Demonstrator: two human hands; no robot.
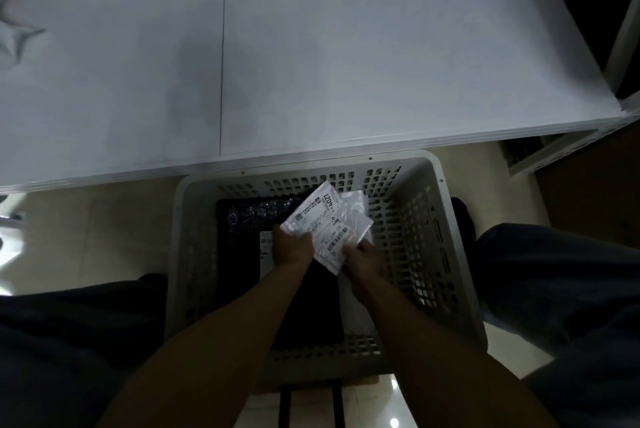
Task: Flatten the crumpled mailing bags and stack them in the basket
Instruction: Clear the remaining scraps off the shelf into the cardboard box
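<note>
Basket [415, 237]: on floor [104, 219], before table [311, 64].
Stacked bags [242, 219]: in basket.
Held bag [332, 223]: above basket, between left hand [292, 247] and right hand [365, 258].

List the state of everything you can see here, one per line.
Basket: upright on the floor, bags inside.
Labelled bag: held over the basket, fairly flat, label up.
Left hand: grips the labelled bag's left edge.
Right hand: grips its lower right edge.
Black bag: lying flat in the basket.
White bag: on the table's left edge, looks crumpled.

shipping label [320, 219] on mailing bag [358, 221], print unreadable
</note>
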